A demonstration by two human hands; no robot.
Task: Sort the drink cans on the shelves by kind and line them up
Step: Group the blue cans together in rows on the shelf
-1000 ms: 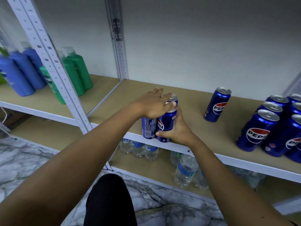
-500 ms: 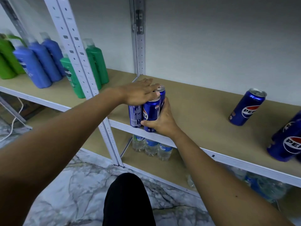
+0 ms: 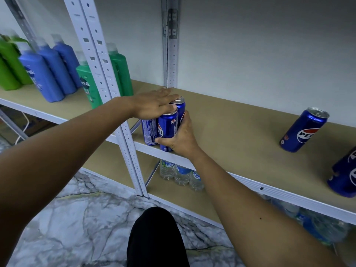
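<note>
A tight cluster of blue Pepsi cans stands at the front left corner of the wooden shelf. My left hand lies flat over their tops, fingers stretched out. My right hand wraps around the cluster's right side and front, thumb across the front can's base. A lone Pepsi can stands further right on the same shelf. More blue cans are cut off by the right edge.
White perforated uprights separate this bay from the left one, which holds blue shampoo bottles and green shampoo bottles. Water bottles stand on the lower shelf. Marble floor lies below.
Both hands have slid the clustered cans left along the shelf to its left corner by the upright. The view has followed them left, so the right-hand cans are near the frame edge.
</note>
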